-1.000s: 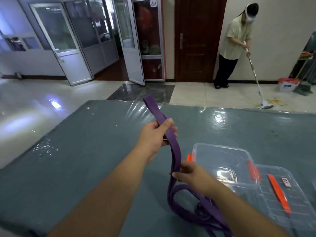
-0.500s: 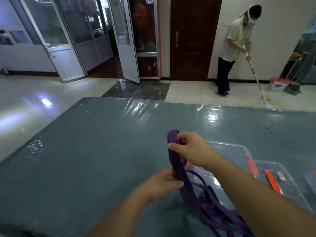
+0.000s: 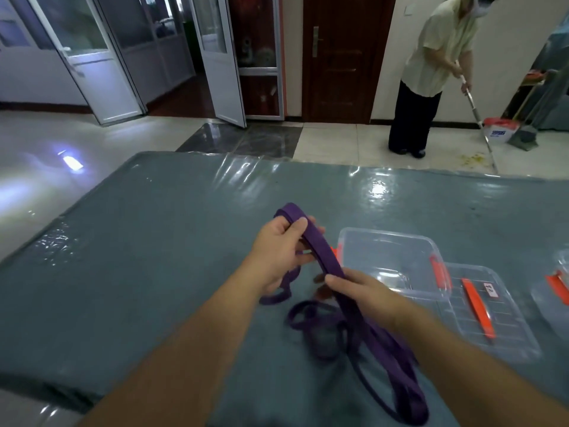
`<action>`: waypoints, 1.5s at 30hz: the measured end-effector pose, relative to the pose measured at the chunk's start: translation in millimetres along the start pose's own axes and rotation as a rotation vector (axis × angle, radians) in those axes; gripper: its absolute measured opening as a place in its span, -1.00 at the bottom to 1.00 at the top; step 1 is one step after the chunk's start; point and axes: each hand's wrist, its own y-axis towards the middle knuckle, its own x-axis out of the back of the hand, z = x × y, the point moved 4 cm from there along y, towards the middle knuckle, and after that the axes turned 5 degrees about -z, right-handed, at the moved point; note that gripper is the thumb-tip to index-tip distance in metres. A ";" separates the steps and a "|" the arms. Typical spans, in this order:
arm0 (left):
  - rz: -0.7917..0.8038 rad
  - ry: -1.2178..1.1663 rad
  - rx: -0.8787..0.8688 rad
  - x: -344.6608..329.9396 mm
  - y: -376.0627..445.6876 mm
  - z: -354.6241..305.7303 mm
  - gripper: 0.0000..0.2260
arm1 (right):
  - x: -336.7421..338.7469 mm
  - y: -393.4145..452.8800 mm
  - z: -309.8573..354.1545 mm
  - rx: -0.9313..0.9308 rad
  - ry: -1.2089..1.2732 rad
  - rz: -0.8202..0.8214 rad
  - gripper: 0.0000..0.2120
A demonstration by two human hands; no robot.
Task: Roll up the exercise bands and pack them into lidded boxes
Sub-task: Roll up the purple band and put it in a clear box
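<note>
Purple exercise band, taut between the hands, long axis slanting from upper left down to lower right. Left hand grips the folded far end, fingers curled round it; right hand pinches the strap nearer the body (slack loops trail on the worktop). Clear box lies open, just right of both hands.

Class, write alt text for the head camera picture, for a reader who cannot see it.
A person's left hand and right hand grip a purple exercise band above a grey table, its slack looping on the surface. An open clear box and its lid lie to the right; behind, someone mops the floor.
</note>
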 end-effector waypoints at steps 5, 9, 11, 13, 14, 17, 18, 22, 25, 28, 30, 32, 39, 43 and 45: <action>-0.014 -0.049 -0.066 -9.5 6.4 -28.4 -0.83 | 17.7 -6.0 -31.7 0.060 -0.403 -0.037 -0.91; -0.065 -0.097 -0.093 -6.9 14.1 -41.4 -0.82 | 46.7 -12.7 -28.6 0.081 -0.443 -0.207 -0.86; -0.110 -0.113 -0.082 -2.5 18.2 -39.9 -0.81 | 62.6 -18.2 -16.1 0.136 -0.472 -0.278 -0.80; -0.179 -0.127 -0.058 4.7 23.2 -34.5 -0.80 | 74.9 -28.1 4.3 0.189 -0.454 -0.342 -0.78; -0.219 -0.133 -0.042 8.5 25.9 -30.6 -0.80 | 80.9 -32.8 14.1 0.219 -0.423 -0.375 -0.77; -0.299 -0.164 0.007 15.2 32.5 -18.6 -0.79 | 93.0 -45.4 42.4 0.313 -0.333 -0.434 -0.71; -0.308 -0.166 0.016 14.9 34.0 -15.8 -0.80 | 95.5 -48.4 49.1 0.333 -0.324 -0.425 -0.73; -0.313 -0.180 0.019 6.5 36.1 -16.4 -0.82 | 100.6 -57.7 55.9 0.282 -0.484 -0.252 -0.80; -0.270 -0.190 0.010 -7.3 32.2 -23.2 -0.82 | 96.6 -60.2 50.4 0.229 -0.536 -0.214 -0.87; -0.181 -0.173 0.038 -31.7 21.5 -22.1 -0.80 | 80.6 -51.0 49.6 0.240 -0.529 -0.219 -0.68; -0.103 -0.143 0.066 -49.7 14.1 -17.2 -0.81 | 68.4 -42.8 61.0 0.297 -0.574 -0.251 -0.49; -0.034 -0.046 0.075 -64.1 6.6 -10.4 -0.80 | 58.4 -36.3 74.6 0.346 -0.558 -0.272 -0.32; 0.083 0.321 0.038 -66.1 -8.0 -1.3 -0.74 | 48.8 -28.9 93.4 0.359 -0.603 -0.350 -0.88; 0.100 0.504 0.076 -43.5 -8.5 1.5 -0.79 | 58.7 -35.3 93.5 0.304 -0.543 -0.349 -0.89; 0.044 0.624 0.012 -37.0 -6.8 2.1 -0.88 | 64.3 -38.6 92.8 0.265 -0.459 -0.318 -0.90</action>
